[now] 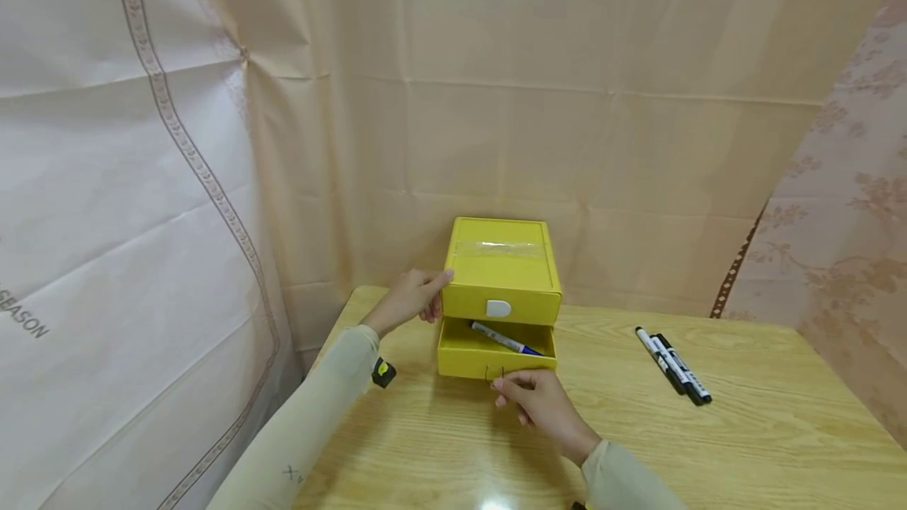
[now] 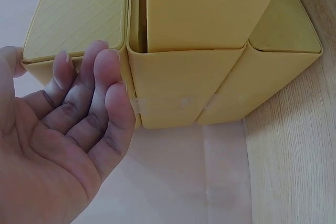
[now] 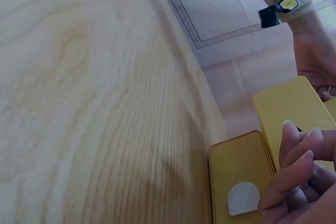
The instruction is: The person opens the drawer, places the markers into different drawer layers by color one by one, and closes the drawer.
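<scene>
A yellow drawer box point(image 1: 503, 266) stands at the back of the table, its top drawer closed. The drawer below it point(image 1: 468, 364) is pulled out, with a blue-capped marker point(image 1: 505, 338) lying slantwise inside. My right hand point(image 1: 542, 408) pinches the thin loop handle point(image 1: 487, 372) on that drawer's front; in the right wrist view its fingers point(image 3: 294, 182) are bent together. My left hand point(image 1: 407, 301) touches the box's upper left edge with its thumb. In the left wrist view its other fingers point(image 2: 113, 103) are loosely bent beside the box wall. A lower drawer front point(image 3: 236, 163) shows a white tab.
Several black-and-white markers point(image 1: 673, 366) lie together on the right of the wooden table point(image 1: 765, 384). Beige cloth point(image 1: 510, 132) hangs close behind the box. A small black-and-yellow device point(image 1: 383, 372) shows under the left wrist.
</scene>
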### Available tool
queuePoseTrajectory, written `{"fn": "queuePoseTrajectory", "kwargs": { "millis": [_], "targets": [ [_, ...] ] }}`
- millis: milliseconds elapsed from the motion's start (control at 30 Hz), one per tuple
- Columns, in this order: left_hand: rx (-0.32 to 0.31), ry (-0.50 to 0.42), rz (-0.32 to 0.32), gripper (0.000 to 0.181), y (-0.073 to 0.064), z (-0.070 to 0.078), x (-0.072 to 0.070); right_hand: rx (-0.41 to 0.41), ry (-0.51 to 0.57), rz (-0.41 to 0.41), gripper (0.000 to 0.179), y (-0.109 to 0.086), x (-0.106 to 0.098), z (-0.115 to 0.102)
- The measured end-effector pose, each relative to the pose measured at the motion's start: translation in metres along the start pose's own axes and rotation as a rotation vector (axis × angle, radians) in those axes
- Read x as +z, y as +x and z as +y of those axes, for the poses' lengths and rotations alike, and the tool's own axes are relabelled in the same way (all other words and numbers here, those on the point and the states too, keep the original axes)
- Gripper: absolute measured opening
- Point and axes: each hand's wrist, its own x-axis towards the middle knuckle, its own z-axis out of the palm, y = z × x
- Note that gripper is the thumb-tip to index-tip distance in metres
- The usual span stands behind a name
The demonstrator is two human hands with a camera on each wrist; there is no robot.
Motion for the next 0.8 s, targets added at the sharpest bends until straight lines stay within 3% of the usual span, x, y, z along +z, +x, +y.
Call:
{"fn": "queuePoseTrajectory", "kwargs": {
  "millis": [800],
  "targets": [
    [-0.024,-0.011,0.014,0.065,0.001,-0.001,0.002,-0.05,0.011,0.062,0.031,0.034,-0.005,0.002]
  ]
}}
